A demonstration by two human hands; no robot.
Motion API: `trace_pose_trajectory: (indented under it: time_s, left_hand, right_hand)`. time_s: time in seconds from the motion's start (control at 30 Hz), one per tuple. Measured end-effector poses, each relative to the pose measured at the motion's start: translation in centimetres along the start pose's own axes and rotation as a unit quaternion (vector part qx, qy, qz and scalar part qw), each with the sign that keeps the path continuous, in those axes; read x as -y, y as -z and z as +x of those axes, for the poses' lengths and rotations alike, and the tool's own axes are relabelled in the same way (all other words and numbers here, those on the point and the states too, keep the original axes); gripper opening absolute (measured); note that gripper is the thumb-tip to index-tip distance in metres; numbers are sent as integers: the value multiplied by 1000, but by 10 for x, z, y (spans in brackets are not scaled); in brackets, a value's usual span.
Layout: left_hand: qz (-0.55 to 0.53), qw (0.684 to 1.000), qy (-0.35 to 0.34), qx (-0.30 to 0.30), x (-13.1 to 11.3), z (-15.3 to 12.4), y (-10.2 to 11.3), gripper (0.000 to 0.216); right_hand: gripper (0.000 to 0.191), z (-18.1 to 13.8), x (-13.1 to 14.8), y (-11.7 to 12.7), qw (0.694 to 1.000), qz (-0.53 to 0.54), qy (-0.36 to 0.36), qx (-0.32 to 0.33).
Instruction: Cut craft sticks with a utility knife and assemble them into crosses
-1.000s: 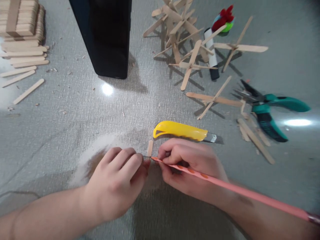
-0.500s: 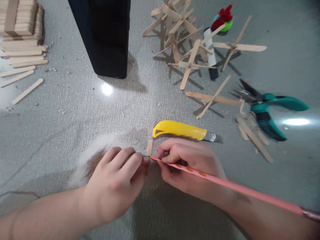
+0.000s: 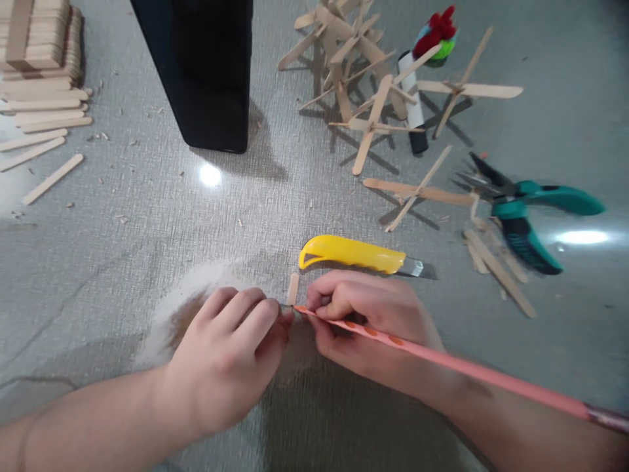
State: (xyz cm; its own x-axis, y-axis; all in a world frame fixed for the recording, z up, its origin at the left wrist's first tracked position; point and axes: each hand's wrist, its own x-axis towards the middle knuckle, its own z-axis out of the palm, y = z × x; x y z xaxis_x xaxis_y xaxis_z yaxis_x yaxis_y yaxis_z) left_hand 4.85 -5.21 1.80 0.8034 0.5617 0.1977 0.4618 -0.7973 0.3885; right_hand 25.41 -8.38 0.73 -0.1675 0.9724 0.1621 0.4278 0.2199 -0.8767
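My right hand [image 3: 368, 321] is closed around a pink pencil [image 3: 462, 367] with orange spots. The pencil's tip touches the edge of a wooden craft stick [image 3: 293, 287], whose rounded end shows between my hands. My left hand [image 3: 230, 357] is closed, its fingertips pressed on the lower part of that stick, which they hide. A thin dark edge pokes out by the left fingertips; I cannot make out what it belongs to. Just beyond my right hand lies a yellow utility knife [image 3: 351, 254] with its blade out to the right.
A black phone-like slab [image 3: 211, 78] stands at the back. Craft sticks [image 3: 44, 105], some bundled, lie far left. Crossed-stick pieces [image 3: 371, 124], a white marker [image 3: 411, 101] and fuzzy coloured items [image 3: 437, 36] are back right. Green-handled pliers [image 3: 521, 210] rest beside stick scraps [image 3: 506, 275].
Both hands keep their hold, and the pencil tip stays at the stick. The whole view has shifted very slightly; nothing else visibly differs.
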Motion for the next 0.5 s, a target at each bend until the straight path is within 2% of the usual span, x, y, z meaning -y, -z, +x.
trace_pose_trajectory:
  time_s: [0.5]
  left_hand:
    - [10,1000,-4,-3,0,-1,0,17]
  right_hand:
    - [23,-2,-1,1,1000,-12,9,-14]
